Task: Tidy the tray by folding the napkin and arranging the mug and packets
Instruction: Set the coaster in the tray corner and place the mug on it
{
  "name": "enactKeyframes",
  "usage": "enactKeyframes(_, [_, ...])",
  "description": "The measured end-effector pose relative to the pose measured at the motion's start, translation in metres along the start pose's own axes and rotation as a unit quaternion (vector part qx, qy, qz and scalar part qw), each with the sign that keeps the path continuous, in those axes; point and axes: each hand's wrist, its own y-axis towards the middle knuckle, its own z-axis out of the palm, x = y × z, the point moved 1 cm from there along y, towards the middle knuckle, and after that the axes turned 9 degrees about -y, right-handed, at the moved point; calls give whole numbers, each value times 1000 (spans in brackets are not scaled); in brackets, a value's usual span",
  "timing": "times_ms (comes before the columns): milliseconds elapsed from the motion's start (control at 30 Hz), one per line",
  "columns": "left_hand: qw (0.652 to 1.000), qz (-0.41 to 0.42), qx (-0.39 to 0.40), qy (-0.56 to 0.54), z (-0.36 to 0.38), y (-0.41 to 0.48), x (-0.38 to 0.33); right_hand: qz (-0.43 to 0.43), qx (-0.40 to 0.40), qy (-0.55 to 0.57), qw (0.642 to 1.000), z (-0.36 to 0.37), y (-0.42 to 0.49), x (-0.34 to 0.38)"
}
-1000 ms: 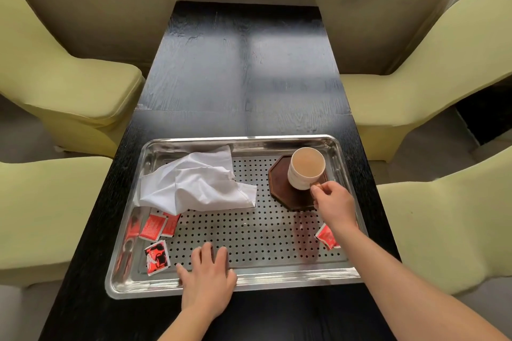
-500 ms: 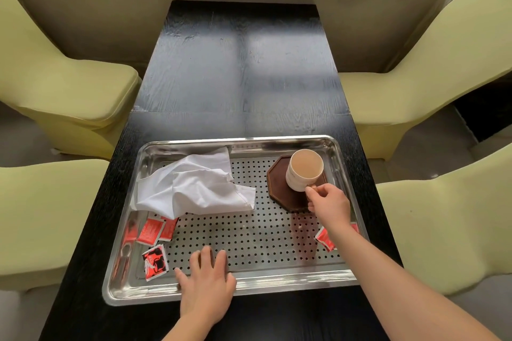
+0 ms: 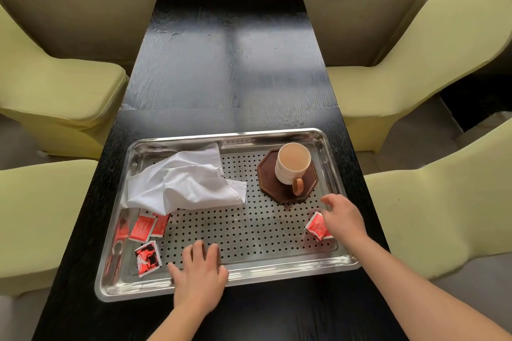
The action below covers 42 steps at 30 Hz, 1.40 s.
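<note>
A steel perforated tray (image 3: 340, 264) lies on the black table. A crumpled white napkin (image 3: 182, 184) sits in its far-left part. A cream mug (image 3: 291, 165) with an orange-brown handle stands on a dark octagonal coaster (image 3: 267, 174) at the far right. Red packets (image 3: 144, 228) lie at the left, one more (image 3: 148, 257) near the front-left corner, and another red packet (image 3: 315, 225) at the right. My left hand (image 3: 201, 274) rests flat on the tray's front rim. My right hand (image 3: 343, 217) hovers open beside the right packet, apart from the mug.
The black table (image 3: 230, 63) stretches away beyond the tray. Yellow-green chairs (image 3: 415, 69) stand on both sides, two on the left (image 3: 55, 86) and two on the right. A pale wall and a window sill close off the table's far end.
My right hand has let go of the mug handle and drawn back toward me, to the right packet. The mug's handle is uncovered. My left hand stays on the front rim.
</note>
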Motion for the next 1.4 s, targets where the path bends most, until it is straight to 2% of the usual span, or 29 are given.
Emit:
enactKeyframes(67, [1000,1,-3,0,-1,-1,-1,-59,15,-98,993,-1,-2,-2])
enactKeyframes(167, [1000,1,-2,-1,-2,-1,-2,-137,49,-241,959,5,-7,-2])
enactKeyframes(300, [1000,1,-1,-6,-2,-2,-2,-142,77,-309,937,16,-9,-1])
enactKeyframes(600, [1000,7,-6,-12,-2,-6,-2,-122,55,-278,951,30,-14,-4])
enactKeyframes(833, [999,4,-4,-52,-9,-5,1,-136,48,-283,948,30,-14,2])
enactKeyframes(967, [991,1,-74,-115,-33,11,0,-136,22,-268,954,30,-16,10])
enactKeyframes(1067, [982,-19,-155,-111,-62,36,1,-159,18,-254,954,33,-18,20])
enactKeyframes(1133, [979,-33,-178,-93,-78,52,1,-170,33,-254,952,37,-21,27])
enactKeyframes(1200, [981,-48,-163,-97,-88,70,4,-175,41,-257,950,39,-23,33])
enactKeyframes(1333, [981,-92,-63,-161,-99,97,11,-186,51,-274,942,45,-26,39])
enactKeyframes(1400, [982,-85,-66,-153,-103,100,11,-191,52,-279,940,48,-27,40])
